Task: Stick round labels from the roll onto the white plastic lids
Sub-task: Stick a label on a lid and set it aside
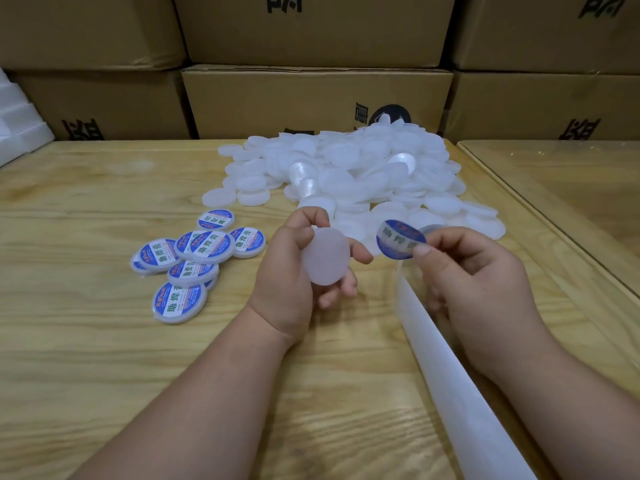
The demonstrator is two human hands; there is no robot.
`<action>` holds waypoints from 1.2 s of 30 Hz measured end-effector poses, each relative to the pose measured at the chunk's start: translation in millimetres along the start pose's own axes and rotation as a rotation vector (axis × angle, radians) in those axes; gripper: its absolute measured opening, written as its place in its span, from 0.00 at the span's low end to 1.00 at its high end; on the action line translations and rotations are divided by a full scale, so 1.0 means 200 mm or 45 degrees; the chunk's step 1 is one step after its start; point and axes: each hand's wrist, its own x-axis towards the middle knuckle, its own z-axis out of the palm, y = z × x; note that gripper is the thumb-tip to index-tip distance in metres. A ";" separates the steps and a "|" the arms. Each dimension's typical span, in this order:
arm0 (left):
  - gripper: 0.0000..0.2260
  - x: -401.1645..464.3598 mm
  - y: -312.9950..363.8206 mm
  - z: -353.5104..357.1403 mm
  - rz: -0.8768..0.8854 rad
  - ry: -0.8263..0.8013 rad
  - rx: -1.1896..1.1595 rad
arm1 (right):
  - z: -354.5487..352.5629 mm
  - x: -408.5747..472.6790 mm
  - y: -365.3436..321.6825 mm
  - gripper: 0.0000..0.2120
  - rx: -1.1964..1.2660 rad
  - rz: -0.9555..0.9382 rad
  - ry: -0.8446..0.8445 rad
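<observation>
Label backing strip [460,393], translucent white, runs from the near right edge of the view diagonally up toward the right hand, lying on the wooden worktop [86,358] and passing under the right wrist.

Right hand [474,271] pinches one round label [398,239] between thumb and forefinger. The label is blue-rimmed with a white centre band and green characters, and it is held in the air, tilted, just beside the lid in the other hand without touching it. The remaining fingers of this hand are curled under, against the upper end of the strip.

Left hand [294,268] holds one blank white lid [325,257] at its rim, thumb on the upper edge and fingers curled round the lower and right edge. The flat face of the lid is turned toward the camera and bears no label.

Labelled lids [194,261] lie in a loose, partly overlapping cluster on the worktop to the left of the left hand, label side up.

Unlabelled lids [346,174] form a large heap farther back, centre to right, with several strays at its left margin.

Cardboard boxes [311,98] are stacked behind the worktop. White foam pieces [17,126] sit at the far left edge. A second wooden surface [571,188] adjoins on the right.
</observation>
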 end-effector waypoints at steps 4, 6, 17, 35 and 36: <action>0.07 0.01 0.00 0.01 -0.055 -0.021 0.008 | -0.04 0.05 -0.02 0.07 0.616 0.439 -0.148; 0.11 0.01 -0.01 0.02 -0.105 -0.061 0.029 | -0.07 0.07 -0.04 0.07 0.828 0.613 -0.302; 0.13 0.01 -0.03 0.05 -0.170 -0.089 0.020 | -0.07 0.06 -0.05 0.18 0.783 0.832 -0.690; 0.14 0.01 -0.03 0.05 -0.172 -0.140 0.079 | -0.06 0.07 -0.04 0.23 0.775 0.889 -0.701; 0.14 0.01 -0.03 0.05 -0.173 -0.137 0.078 | -0.06 0.07 -0.04 0.24 0.774 0.891 -0.696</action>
